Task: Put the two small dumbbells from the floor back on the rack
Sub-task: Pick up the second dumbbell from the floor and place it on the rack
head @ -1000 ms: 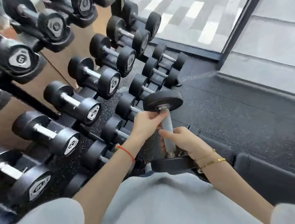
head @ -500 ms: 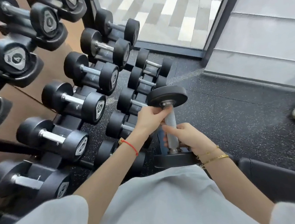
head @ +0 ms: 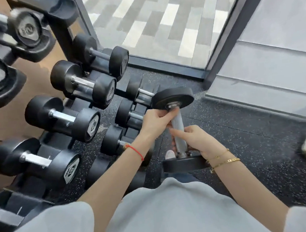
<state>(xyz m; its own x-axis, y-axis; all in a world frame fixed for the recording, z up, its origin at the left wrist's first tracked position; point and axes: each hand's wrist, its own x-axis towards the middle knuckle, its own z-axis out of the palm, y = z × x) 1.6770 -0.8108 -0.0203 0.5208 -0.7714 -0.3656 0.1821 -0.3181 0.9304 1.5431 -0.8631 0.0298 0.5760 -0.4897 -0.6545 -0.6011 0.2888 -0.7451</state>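
Beside the rack (head: 64, 40), both hands grip one dumbbell (head: 177, 130) in the air. Her left hand (head: 154, 121) closes around the upper part of the metal handle, and the right hand (head: 197, 141) holds the lower part, near the bottom weight. Its long axis is almost upright, leaning slightly right at the top. Below is a black speckled floor (head: 242, 135), with a glass wall (head: 159, 22) behind.

dumbbell (head: 177, 124): black heads, silver knurled bar | floor (head: 242, 126): black, white-speckled | wrist string (head: 136, 151): red
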